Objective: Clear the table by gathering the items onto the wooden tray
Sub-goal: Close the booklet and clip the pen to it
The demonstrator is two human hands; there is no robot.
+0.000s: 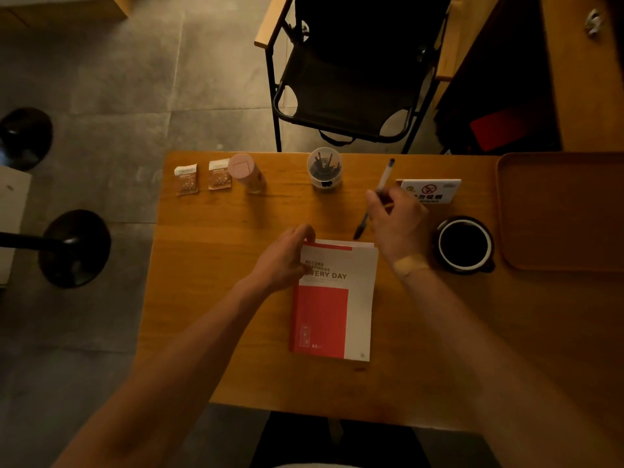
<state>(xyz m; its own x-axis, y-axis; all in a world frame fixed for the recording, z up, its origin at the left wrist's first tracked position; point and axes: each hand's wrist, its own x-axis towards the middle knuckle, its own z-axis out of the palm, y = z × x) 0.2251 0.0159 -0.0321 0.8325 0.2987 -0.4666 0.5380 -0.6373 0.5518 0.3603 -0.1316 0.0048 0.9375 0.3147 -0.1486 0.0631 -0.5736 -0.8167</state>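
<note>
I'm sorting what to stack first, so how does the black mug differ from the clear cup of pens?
The black mug with a white rim is wide, squat and opaque; the clear plastic cup is narrower, taller and see-through. The mug's inside looks dark, so its contents cannot be told, while the cup holds several dark pens. The mug sits near the wooden tray; the cup stands at the table's far edge. Both are upright, round and open-topped.

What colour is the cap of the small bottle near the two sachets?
Pale pink cap, on the bottle; seen in the head view.
</note>
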